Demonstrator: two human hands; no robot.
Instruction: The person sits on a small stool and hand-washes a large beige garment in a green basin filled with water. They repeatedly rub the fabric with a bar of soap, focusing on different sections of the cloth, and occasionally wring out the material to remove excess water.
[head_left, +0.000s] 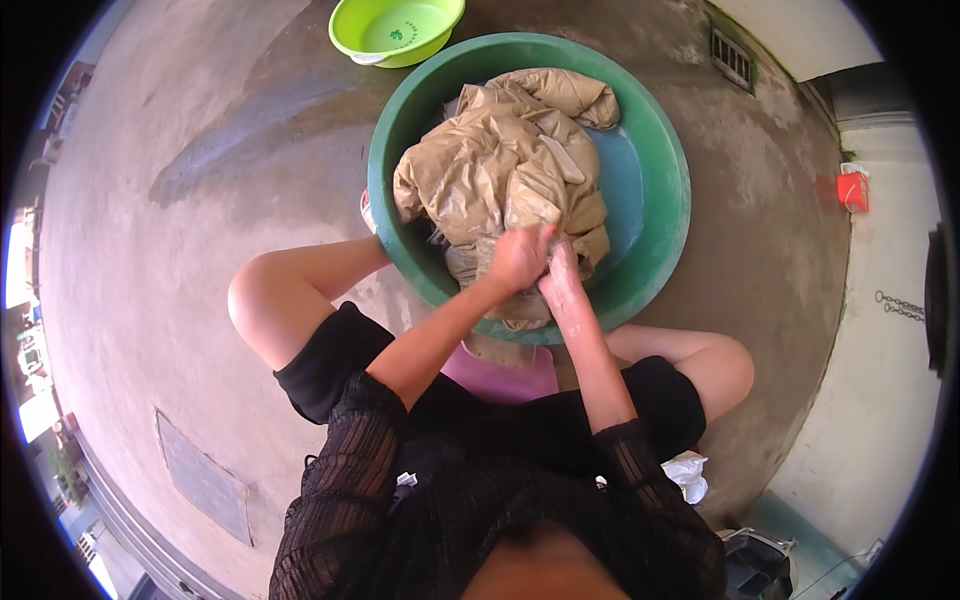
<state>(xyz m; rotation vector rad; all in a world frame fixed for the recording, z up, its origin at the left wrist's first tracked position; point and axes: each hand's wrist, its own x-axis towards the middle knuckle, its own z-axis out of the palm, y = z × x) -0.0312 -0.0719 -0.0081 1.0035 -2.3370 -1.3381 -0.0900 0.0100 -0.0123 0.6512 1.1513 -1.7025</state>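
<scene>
A large green plastic tub (679, 180) stands on the floor between my knees, with bluish water showing at its right side. A wet tan padded garment (480, 165), shiny and crumpled, is heaped in it. On the garment lies a pale flat bar-like thing (562, 159). My left hand (521, 257) and my right hand (561, 264) meet over the garment's near part, both gripping the tan fabric, it seems; the fingers are partly hidden and slightly blurred. Suds show on my right hand and wrist.
A lime green basin (397, 34) stands beyond the tub. A pink plastic stool (502, 375) is under me. At the right are a floor-level drain grate (731, 60), a red container (853, 192) by the wall and a white bag (685, 475).
</scene>
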